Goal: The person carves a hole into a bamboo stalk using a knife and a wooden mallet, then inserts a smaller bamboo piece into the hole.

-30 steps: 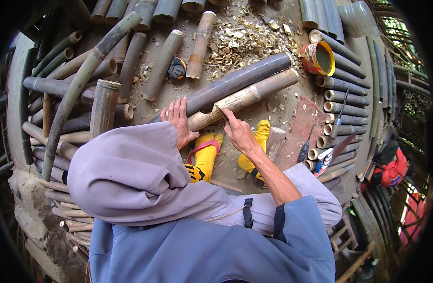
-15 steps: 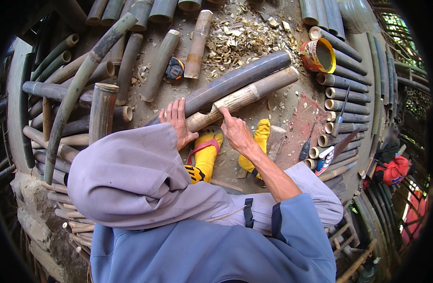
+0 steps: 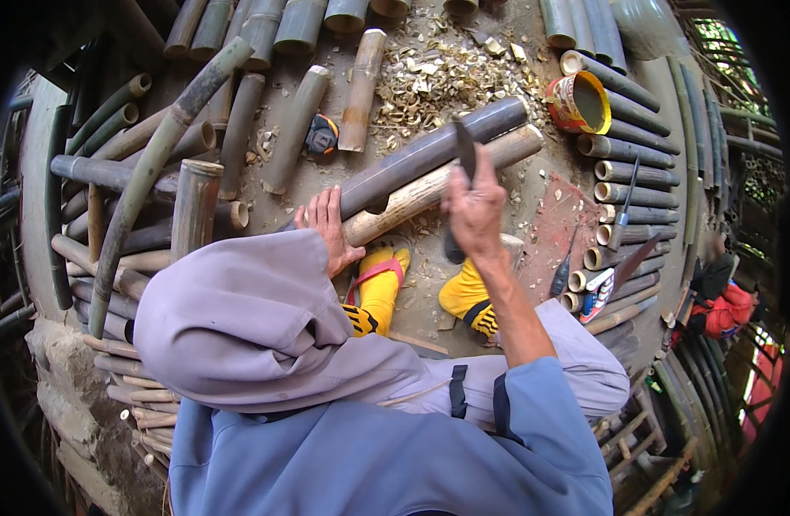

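A dark bamboo tube [image 3: 412,155] and a pale, scraped bamboo tube [image 3: 412,202] lie side by side, slanting up to the right. A small dark notch shows between them near their lower end. My left hand [image 3: 328,228] holds that lower end, fingers across the top and thumb toward me. Over the pale tube, my right hand [image 3: 476,206] is closed around a dark knife [image 3: 465,148]. Its blade rises above the fist, and a dark end shows below it. Motion blurs the hand slightly.
Bamboo shavings [image 3: 446,77] are heaped beyond the tubes. A tape measure [image 3: 321,135] lies by loose bamboo pieces. At right stand a red-yellow tub [image 3: 577,103], rows of bamboo, an awl-like tool [image 3: 563,265] and a handsaw [image 3: 627,268]. My yellow-socked feet [image 3: 379,288] are below the tubes.
My right hand has lifted off the pale tube, moved right and now grips a knife. Before, its index finger pointed at the notch. My left hand stays on the bamboo.
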The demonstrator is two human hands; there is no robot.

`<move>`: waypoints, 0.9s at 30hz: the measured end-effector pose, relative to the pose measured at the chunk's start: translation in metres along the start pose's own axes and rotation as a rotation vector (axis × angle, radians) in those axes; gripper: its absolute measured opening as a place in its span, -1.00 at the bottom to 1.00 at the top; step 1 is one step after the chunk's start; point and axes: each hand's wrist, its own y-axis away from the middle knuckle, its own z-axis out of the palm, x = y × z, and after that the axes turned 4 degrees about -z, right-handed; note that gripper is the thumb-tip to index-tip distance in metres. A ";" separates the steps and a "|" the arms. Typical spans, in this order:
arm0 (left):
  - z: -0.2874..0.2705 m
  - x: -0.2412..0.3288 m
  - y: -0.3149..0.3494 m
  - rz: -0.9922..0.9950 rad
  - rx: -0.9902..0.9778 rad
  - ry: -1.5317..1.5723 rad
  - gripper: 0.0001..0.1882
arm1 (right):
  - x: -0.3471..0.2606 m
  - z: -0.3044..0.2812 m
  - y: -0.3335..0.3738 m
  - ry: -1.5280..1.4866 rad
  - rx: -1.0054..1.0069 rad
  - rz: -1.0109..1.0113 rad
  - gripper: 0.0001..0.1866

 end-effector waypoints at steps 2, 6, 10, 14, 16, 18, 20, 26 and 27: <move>-0.002 0.002 -0.001 -0.010 -0.009 -0.010 0.34 | 0.026 -0.036 -0.003 0.163 0.151 0.074 -0.61; -0.005 0.001 0.002 -0.053 -0.012 -0.017 0.32 | 0.136 -0.107 0.014 0.517 0.277 0.169 -0.46; 0.001 0.003 -0.001 -0.024 0.021 -0.020 0.32 | 0.212 -0.149 0.048 0.802 0.218 0.446 -0.39; 0.011 0.007 -0.006 0.002 -0.006 -0.013 0.34 | 0.248 -0.159 0.084 0.798 0.211 0.499 -0.32; 0.004 0.002 -0.001 -0.024 0.005 -0.042 0.34 | 0.239 -0.149 0.078 0.676 0.143 0.641 -0.30; 0.000 0.001 0.001 -0.033 0.011 -0.050 0.34 | 0.239 -0.142 0.076 0.702 0.153 0.570 -0.30; -0.001 0.002 0.000 -0.030 0.015 -0.042 0.34 | 0.245 -0.138 0.077 0.759 0.193 0.563 -0.33; -0.020 -0.009 -0.017 0.080 0.241 0.144 -0.02 | 0.225 -0.127 0.069 0.745 0.430 0.191 -0.39; -0.039 -0.005 -0.026 0.017 0.326 0.184 -0.18 | 0.210 -0.119 0.063 0.686 0.424 0.213 -0.42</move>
